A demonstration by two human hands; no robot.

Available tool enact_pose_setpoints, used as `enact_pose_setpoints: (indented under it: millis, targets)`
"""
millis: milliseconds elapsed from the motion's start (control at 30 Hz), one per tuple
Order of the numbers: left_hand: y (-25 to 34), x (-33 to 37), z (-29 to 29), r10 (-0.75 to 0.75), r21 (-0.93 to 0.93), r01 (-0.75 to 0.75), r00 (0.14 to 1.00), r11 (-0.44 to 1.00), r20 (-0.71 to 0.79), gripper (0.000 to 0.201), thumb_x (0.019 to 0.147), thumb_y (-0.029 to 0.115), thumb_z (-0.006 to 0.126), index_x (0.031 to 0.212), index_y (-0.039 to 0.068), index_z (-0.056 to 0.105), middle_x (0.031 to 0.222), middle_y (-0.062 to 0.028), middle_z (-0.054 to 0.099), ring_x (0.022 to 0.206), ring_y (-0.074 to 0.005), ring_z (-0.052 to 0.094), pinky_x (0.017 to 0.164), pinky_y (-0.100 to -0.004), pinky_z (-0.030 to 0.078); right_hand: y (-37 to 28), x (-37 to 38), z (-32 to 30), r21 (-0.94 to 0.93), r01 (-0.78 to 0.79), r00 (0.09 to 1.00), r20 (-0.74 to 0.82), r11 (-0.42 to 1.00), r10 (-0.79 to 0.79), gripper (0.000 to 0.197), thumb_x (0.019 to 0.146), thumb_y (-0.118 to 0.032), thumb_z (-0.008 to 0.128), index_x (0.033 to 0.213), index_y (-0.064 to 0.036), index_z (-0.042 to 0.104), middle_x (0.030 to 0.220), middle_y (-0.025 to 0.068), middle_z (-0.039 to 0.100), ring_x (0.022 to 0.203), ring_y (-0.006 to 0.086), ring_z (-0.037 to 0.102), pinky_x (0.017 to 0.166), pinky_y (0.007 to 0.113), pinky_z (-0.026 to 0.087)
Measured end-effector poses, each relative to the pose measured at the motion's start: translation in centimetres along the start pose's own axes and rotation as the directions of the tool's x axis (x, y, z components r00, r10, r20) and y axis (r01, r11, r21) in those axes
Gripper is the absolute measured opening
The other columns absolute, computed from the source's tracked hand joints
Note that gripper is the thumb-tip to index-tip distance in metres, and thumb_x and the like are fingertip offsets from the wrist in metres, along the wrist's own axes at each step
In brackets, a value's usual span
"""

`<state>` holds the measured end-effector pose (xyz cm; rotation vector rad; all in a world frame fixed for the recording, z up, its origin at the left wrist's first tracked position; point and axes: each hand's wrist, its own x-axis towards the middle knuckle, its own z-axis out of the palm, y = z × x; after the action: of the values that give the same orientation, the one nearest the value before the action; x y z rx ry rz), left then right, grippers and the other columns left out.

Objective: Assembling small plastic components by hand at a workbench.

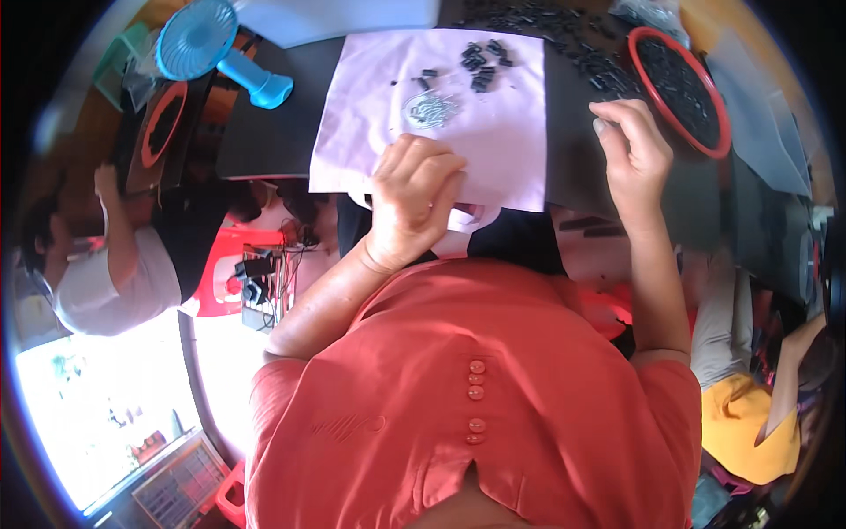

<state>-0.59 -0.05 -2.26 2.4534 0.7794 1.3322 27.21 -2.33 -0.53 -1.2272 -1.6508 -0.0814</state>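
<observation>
Black pieces (476, 60), short and tube-like, lie in a loose cluster on the pink cloth (511, 145) at the top centre of the frame, with a few more to the left of that cluster. Just below those few is a heap of thin silver pins (432, 109). Many more black pieces are strewn over the dark table (577, 167) towards the upper right, and others fill the red bowl (725, 143) beyond them. The hands are well apart. The left hand (416, 194) is over the near edge of the cloth, below the pins, its fingers bent in towards the thumb; whether it grips anything cannot be told. The right hand (636, 150) is over the table, between the cloth and the bowl, thumb and forefinger tips close to each other; nothing can be made out between them, so I cannot say if they hold something. For handling parts this small, a light fingertip pinch would likely serve better than a full grasp, taking one at a time from the edge of a group. Pins lying crossed may snag, so they are best drawn out lengthwise. Leaving bare cloth between pins and black pieces should make each easier to pick out.
</observation>
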Motion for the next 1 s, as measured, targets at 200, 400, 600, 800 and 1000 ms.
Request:
enact_pose_setpoints:
  millis: [200, 400, 600, 800, 1000]
  targets:
    - [-0.9, -0.8, 0.6, 0.001, -0.035, -0.002, 1.000, 0.999, -0.020, 0.020, 0.071, -0.004, 0.070, 0.089, 0.004, 0.064, 0.090, -0.0096, 0.062, 0.082, -0.0310, 0.058, 0.073, -0.0407, 0.045, -2.0, 3.0, 3.5, -0.092, 0.240, 0.953, 0.214, 0.966, -0.216, 0.018, 0.075, 0.006, 0.063, 0.087, -0.0068, 0.067, 0.083, 0.0071, 0.061, 0.082, 0.0270, 0.064, 0.069, 0.037, 0.053]
    - [-1.0, -0.7, 0.9, -0.059, -0.118, 0.057, 0.998, 0.991, -0.017, 0.019, 0.072, -0.004, 0.069, 0.089, 0.003, 0.064, 0.092, -0.0104, 0.061, 0.085, -0.0318, 0.057, 0.076, -0.0399, 0.046, -0.9, 6.0, 9.8, -0.163, 0.421, 0.874, 0.336, 0.892, -0.351, 0.014, 0.079, -0.007, 0.062, 0.087, -0.0141, 0.072, 0.086, 0.0020, 0.060, 0.090, 0.0235, 0.060, 0.083, 0.039, 0.044]
    - [-1.1, -0.8, 0.2, -0.069, -0.148, 0.068, 0.998, 0.987, -0.002, 0.018, 0.076, -0.004, 0.070, 0.092, 0.002, 0.065, 0.094, -0.0103, 0.063, 0.087, -0.0297, 0.059, 0.076, -0.0380, 0.049, -0.7, 7.4, 13.1, -0.193, 0.482, 0.802, 0.491, 0.854, -0.341, 0.015, 0.080, -0.010, 0.061, 0.084, -0.0152, 0.074, 0.089, 0.0009, 0.062, 0.091, 0.0226, 0.058, 0.079, 0.038, 0.039]
    - [-1.2, -0.9, 0.0, -0.076, -0.180, 0.075, 0.997, 0.981, -0.002, 0.018, 0.076, -0.005, 0.070, 0.093, 0.002, 0.065, 0.094, -0.0099, 0.063, 0.087, -0.0288, 0.059, 0.076, -0.0369, 0.049, 0.0, 6.7, 13.4, -0.217, 0.462, 0.815, 0.487, 0.860, -0.315, 0.017, 0.081, -0.009, 0.058, 0.089, -0.0134, 0.072, 0.093, -0.0006, 0.063, 0.096, 0.0203, 0.059, 0.079, 0.038, 0.040]
    - [-1.1, -0.8, 0.3, -0.085, -0.194, 0.081, 0.996, 0.978, -0.013, 0.017, 0.074, -0.004, 0.069, 0.089, 0.002, 0.064, 0.093, -0.0105, 0.062, 0.086, -0.0310, 0.058, 0.076, -0.0394, 0.049, 1.0, 6.7, 13.4, -0.219, 0.457, 0.826, 0.463, 0.862, -0.321, 0.011, 0.081, -0.008, 0.058, 0.086, -0.0125, 0.067, 0.093, 0.0001, 0.063, 0.095, 0.0221, 0.060, 0.079, 0.039, 0.040]
